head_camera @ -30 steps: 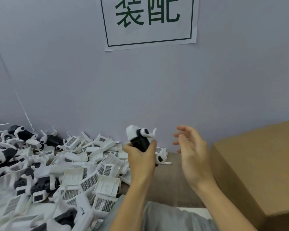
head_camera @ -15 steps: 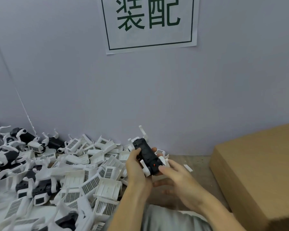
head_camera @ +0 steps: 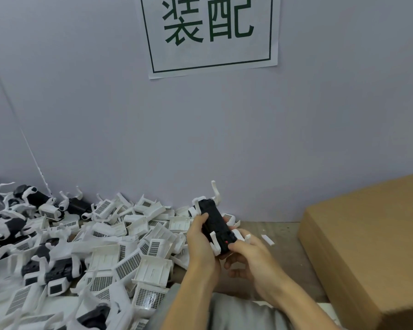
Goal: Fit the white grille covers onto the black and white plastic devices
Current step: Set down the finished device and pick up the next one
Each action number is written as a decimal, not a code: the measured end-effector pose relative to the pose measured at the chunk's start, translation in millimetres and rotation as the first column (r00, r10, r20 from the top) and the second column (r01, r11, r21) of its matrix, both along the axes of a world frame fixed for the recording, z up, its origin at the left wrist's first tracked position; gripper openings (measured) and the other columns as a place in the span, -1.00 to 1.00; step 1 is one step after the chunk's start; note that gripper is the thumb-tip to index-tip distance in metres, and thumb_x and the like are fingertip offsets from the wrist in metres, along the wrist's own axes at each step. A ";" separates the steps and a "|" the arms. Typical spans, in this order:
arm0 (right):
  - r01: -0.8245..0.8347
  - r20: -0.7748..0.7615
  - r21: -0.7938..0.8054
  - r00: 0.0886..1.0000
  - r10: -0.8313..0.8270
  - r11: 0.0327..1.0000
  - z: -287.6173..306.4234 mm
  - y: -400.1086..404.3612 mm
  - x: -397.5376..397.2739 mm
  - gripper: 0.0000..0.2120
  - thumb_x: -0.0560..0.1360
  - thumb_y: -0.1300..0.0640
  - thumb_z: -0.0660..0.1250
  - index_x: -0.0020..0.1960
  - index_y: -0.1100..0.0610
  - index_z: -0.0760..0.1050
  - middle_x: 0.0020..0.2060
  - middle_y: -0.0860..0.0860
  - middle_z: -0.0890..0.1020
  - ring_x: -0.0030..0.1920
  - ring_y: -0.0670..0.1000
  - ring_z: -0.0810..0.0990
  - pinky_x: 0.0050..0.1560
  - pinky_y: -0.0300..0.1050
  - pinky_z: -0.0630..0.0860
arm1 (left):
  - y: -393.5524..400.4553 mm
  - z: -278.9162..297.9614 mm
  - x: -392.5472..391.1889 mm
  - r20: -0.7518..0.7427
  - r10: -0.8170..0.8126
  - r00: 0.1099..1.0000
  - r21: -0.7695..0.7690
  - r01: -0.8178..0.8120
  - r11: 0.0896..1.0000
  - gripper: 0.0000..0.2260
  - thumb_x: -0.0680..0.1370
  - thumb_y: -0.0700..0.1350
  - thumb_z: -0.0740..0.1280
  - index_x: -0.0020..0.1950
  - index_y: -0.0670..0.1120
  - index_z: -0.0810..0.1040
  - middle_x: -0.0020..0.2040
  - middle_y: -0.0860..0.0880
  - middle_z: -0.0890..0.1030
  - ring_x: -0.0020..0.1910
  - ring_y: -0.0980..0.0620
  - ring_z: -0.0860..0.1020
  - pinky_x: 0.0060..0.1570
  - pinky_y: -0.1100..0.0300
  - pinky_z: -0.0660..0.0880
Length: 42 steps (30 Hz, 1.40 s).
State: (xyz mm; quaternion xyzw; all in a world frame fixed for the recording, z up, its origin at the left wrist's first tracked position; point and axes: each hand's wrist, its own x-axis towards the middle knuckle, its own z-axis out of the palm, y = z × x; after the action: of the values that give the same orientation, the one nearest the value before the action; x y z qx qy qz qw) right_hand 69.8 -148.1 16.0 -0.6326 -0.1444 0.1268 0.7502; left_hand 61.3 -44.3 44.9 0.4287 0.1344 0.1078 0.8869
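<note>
Head view: both hands grip the black device, left hand fingers curled round its side, right hand thumb pinching its near end.

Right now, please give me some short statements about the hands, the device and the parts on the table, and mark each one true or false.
1. Both hands, left hand and right hand, hold the black and white plastic device. True.
2. The brown cardboard box lies left of the hands. False: it lies on the right.
3. The white plastic grille covers are piled left of the hands. True.
4. The paper sign has red characters. False: they are dark green.
</note>
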 end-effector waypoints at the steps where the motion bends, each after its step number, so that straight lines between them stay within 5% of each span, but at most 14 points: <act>1: 0.003 0.013 -0.028 1.000 -0.002 1.000 0.5 -0.1 -0.3 -0.77 0.55 0.21 0.26 0.06 -0.04 0.62 -0.25 0.05 0.67 -0.31 -0.01 0.56 -0.32 -0.15 0.51 | -0.6 0.2 0.4 -0.004 0.013 1.000 0.009 -0.013 1.000 -0.71 0.57 -0.06 0.23 -0.02 -0.29 0.57 -0.26 -0.20 0.62 -0.40 -0.12 0.58 -0.42 0.18 0.46; 6: 0.085 0.009 -0.117 0.996 -0.085 0.989 -0.1 2.1 0.2 -0.84 0.59 0.19 0.23 0.04 0.09 0.58 -0.35 0.01 0.63 -0.38 -0.05 0.52 -0.36 -0.16 0.49 | -6.7 1.2 3.8 0.010 0.082 0.997 0.099 -0.082 0.992 -0.61 0.59 -0.13 0.22 0.25 -0.43 0.48 0.00 -0.39 0.60 -0.07 -0.24 0.54 -0.13 0.00 0.47; 15: 0.036 -0.028 0.017 0.999 -0.036 0.999 -0.5 1.4 -0.5 -0.79 0.59 0.22 0.25 -0.02 -0.01 0.63 -0.32 -0.02 0.63 -0.36 -0.07 0.51 -0.31 -0.13 0.52 | -6.2 -2.6 7.2 0.022 0.043 0.999 0.042 -0.044 0.998 -0.61 0.59 -0.11 0.21 0.29 -0.37 0.48 -0.07 -0.28 0.59 -0.18 -0.18 0.55 -0.37 0.13 0.43; 18: -0.002 -0.029 0.020 1.000 0.003 1.000 4.5 0.9 -4.3 -0.82 0.44 0.13 0.30 -0.16 -0.09 0.65 -0.29 0.01 0.65 -0.34 -0.07 0.52 -0.31 -0.12 0.51 | -3.6 -2.0 8.4 0.028 0.054 0.998 0.008 -0.055 0.998 -0.69 0.59 -0.12 0.21 0.19 -0.30 0.53 -0.06 -0.28 0.57 -0.23 -0.16 0.54 -0.40 0.16 0.43; 25: 0.067 -0.037 -0.082 0.997 -0.070 0.994 5.1 0.7 -2.7 -0.78 0.57 0.18 0.23 -0.09 -0.04 0.61 -0.32 0.01 0.64 -0.37 -0.04 0.52 -0.33 -0.11 0.48 | -5.3 -3.1 11.1 0.081 0.039 0.996 0.085 -0.046 0.995 -0.79 0.59 -0.14 0.22 0.06 -0.26 0.54 -0.26 -0.18 0.62 -0.22 -0.17 0.55 -0.25 0.08 0.48; 27: -0.008 -0.057 -0.011 0.998 0.008 1.000 6.0 -0.7 -4.9 -0.86 0.52 0.11 0.29 -0.03 -0.03 0.62 -0.26 0.05 0.66 -0.33 -0.01 0.55 -0.30 -0.09 0.47 | -3.1 1.6 10.1 0.069 0.025 0.997 0.035 -0.028 0.999 -0.80 0.58 -0.14 0.24 0.06 -0.25 0.54 -0.28 -0.17 0.60 -0.25 -0.15 0.56 -0.29 0.11 0.49; 29: -0.067 -0.083 0.106 0.994 0.075 0.992 5.8 -2.9 -5.5 -0.72 0.40 0.03 0.33 0.09 0.02 0.61 -0.18 0.09 0.67 -0.24 0.03 0.59 -0.25 -0.09 0.46 | 3.8 12.2 7.1 0.094 0.039 0.995 -0.095 -0.030 0.995 -0.81 0.58 -0.15 0.25 0.05 -0.26 0.54 -0.30 -0.17 0.57 -0.38 -0.09 0.56 -0.41 0.19 0.51; 31: 0.028 -0.072 0.028 0.997 -0.026 0.999 3.1 -2.2 -2.0 -0.68 0.43 0.05 0.38 0.18 0.02 0.57 -0.13 0.08 0.66 -0.18 0.02 0.61 -0.21 -0.12 0.47 | 19.2 28.4 3.4 0.173 0.109 0.979 -0.254 -0.062 0.965 -0.84 0.59 -0.17 0.22 0.00 -0.22 0.55 -0.29 -0.13 0.54 -0.45 0.01 0.55 -0.50 0.27 0.49; 33: 0.189 0.105 -0.334 0.981 -0.162 0.924 -3.2 2.3 4.8 -0.71 0.52 0.08 0.39 0.23 -0.01 0.52 -0.11 -0.02 0.63 -0.16 -0.11 0.59 -0.15 -0.30 0.44 | 41.3 43.7 -0.9 0.279 0.197 0.940 -0.384 -0.079 0.920 -0.82 0.63 -0.18 0.16 -0.02 -0.16 0.55 -0.28 -0.09 0.57 -0.43 0.07 0.56 -0.45 0.25 0.51; 36: 0.259 0.345 -0.653 0.938 -0.025 0.711 -2.1 21.5 6.6 -0.63 0.47 -0.14 0.39 0.22 -0.06 0.48 -0.02 -0.16 0.54 -0.09 -0.24 0.52 -0.10 -0.44 0.39 | 70.0 56.7 -8.3 0.372 0.287 0.883 -0.437 -0.106 0.893 -0.77 0.68 -0.15 0.12 -0.03 -0.07 0.55 -0.28 -0.02 0.55 -0.38 0.08 0.50 -0.16 0.13 0.51; 39: 0.264 0.400 -0.812 0.901 0.167 0.521 0.3 53.7 4.7 -0.31 0.31 -0.43 0.25 0.26 0.01 0.47 0.11 -0.10 0.51 0.20 -0.06 0.50 0.26 -0.09 0.44 | 83.3 61.1 -12.1 0.396 0.288 0.872 -0.458 -0.084 0.885 -0.77 0.66 -0.06 0.20 0.24 -0.09 0.55 -0.14 -0.07 0.58 -0.16 -0.02 0.53 0.08 0.11 0.45; 42: 0.336 0.461 -0.853 0.843 0.276 0.399 -0.2 78.9 2.8 -0.51 0.48 -0.32 0.26 0.24 0.00 0.43 0.21 -0.02 0.49 0.28 0.05 0.44 0.31 0.07 0.37 | 82.9 60.0 -13.5 0.383 0.251 0.889 -0.420 -0.075 0.905 -0.81 0.61 -0.07 0.29 0.18 -0.11 0.57 -0.09 -0.12 0.66 0.01 -0.12 0.59 0.18 0.06 0.46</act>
State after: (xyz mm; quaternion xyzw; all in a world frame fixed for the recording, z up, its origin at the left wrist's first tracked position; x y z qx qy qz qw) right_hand 72.6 -69.2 15.8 -0.9478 -0.2421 -0.0117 0.2071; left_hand 47.9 38.6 104.9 0.1943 -0.0083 0.2457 0.9496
